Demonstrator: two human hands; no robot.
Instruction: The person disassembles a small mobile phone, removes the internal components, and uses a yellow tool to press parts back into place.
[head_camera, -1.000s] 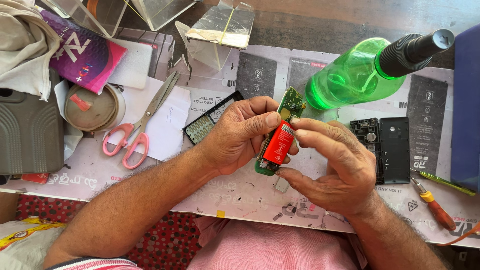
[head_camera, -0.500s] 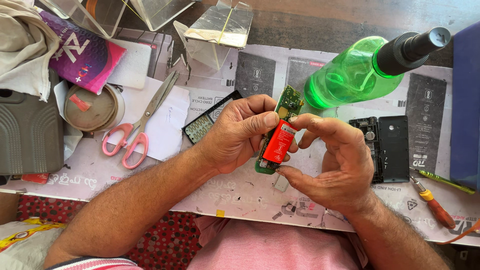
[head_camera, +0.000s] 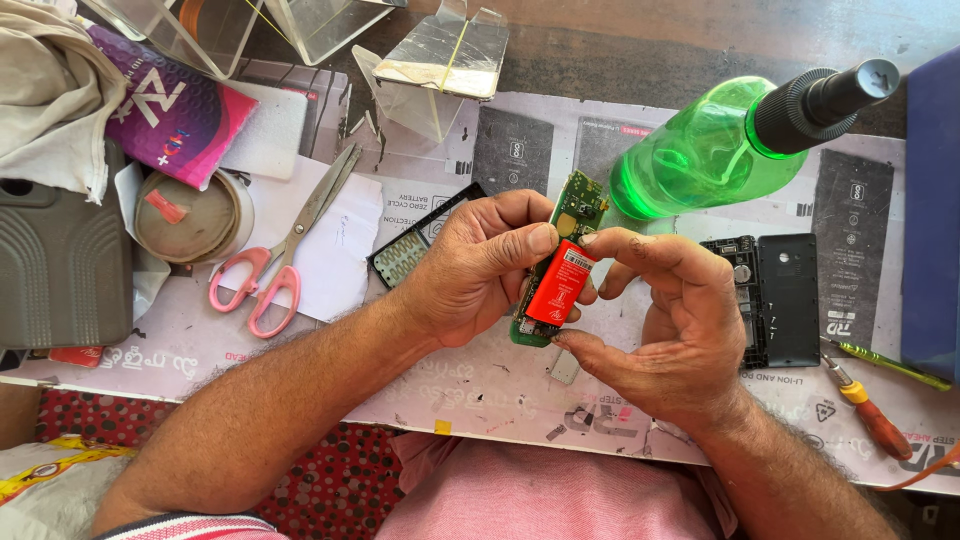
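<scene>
My left hand (head_camera: 480, 265) grips a green phone circuit board (head_camera: 572, 203) from the left, thumb pressed on its upper part. A red battery (head_camera: 556, 285) lies against the board's face. My right hand (head_camera: 670, 320) pinches that battery, index finger at its top end and thumb at its bottom end. Both hands hover just above the paper-covered table (head_camera: 480, 385). A black phone back cover and frame (head_camera: 775, 298) lie right of my right hand. A black keypad frame (head_camera: 408, 250) lies left of my left hand.
A green plastic bottle (head_camera: 715, 150) with a black nozzle lies behind the hands. Pink-handled scissors (head_camera: 280, 255) rest at left by a round tape roll (head_camera: 190, 215). Two screwdrivers (head_camera: 870, 400) sit at right. Clear plastic boxes (head_camera: 430, 60) and a pink packet (head_camera: 165, 105) stand behind.
My right hand's fingers have shifted slightly on the red battery; board and battery stay in the same spot. Nothing else moved.
</scene>
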